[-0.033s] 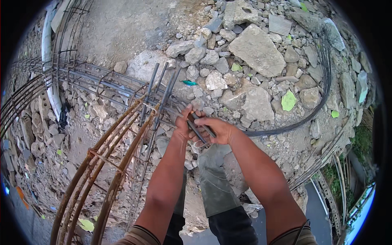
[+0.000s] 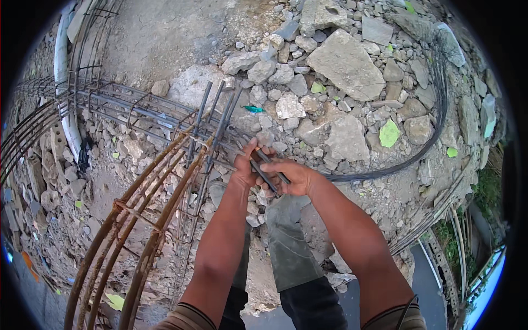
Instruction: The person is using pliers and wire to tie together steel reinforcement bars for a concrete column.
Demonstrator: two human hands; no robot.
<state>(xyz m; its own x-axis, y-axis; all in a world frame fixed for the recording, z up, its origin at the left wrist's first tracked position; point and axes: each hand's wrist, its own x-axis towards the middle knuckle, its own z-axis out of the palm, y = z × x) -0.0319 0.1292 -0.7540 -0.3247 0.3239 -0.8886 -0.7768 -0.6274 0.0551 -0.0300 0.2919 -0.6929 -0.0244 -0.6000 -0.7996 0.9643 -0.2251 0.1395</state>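
Two short dark grey steel bars lie side by side between my hands, their near ends bare. My left hand is closed round the left one, with its fingers curled in. My right hand is closed at the right one, its thumb laid across the top; its other fingers are partly hidden underneath. Just left of my hands, a rebar cage reaches toward them from the far left. Whether the two bars join this cage cannot be made out. Upright dark bar ends stand beyond my left hand.
Rusty bent rebars rise at the lower left, close to my left forearm. A bundle of thin dark wire curves away to the right. Broken stone covers the ground. A white pipe lies far left; my boot stands below my hands.
The near rusty rebars sit slightly farther left in view. Both hands stay closed at the same bars, with hardly any movement.
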